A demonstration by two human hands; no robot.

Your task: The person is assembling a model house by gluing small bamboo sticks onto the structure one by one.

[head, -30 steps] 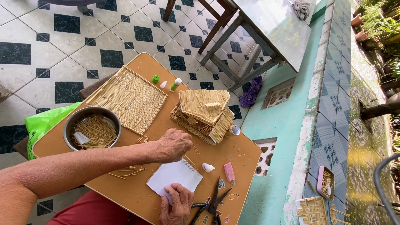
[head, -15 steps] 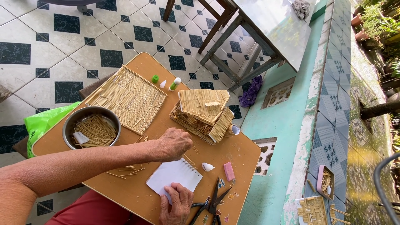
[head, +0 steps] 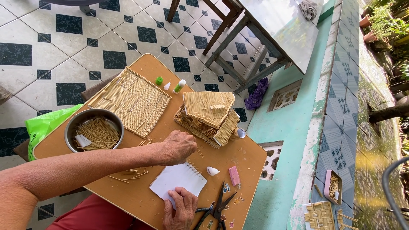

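Observation:
My left hand (head: pixel 179 147) reaches across the wooden tabletop (head: pixel 140 64) with its fingers curled, knuckles up, right at the base of a small house built of thin sticks (head: pixel 208 117). Whether a stick is pinched in it is hidden. Loose sticks (head: pixel 128 175) lie under my forearm. My right hand (head: pixel 181 209) lies on the near edge of a white spiral notepad (head: pixel 181 181) and holds it down. Black scissors (head: pixel 218 208) lie just right of that hand.
A metal bowl of sticks (head: pixel 94 130) and a flat panel of sticks (head: pixel 132 100) sit on the left of the board. Glue bottle (head: pixel 180 86), green cap (head: pixel 159 80), pink eraser (head: pixel 234 175) and white shell-like piece (head: pixel 212 171) lie around. A metal table (head: pixel 277 30) stands beyond, a green wall to the right.

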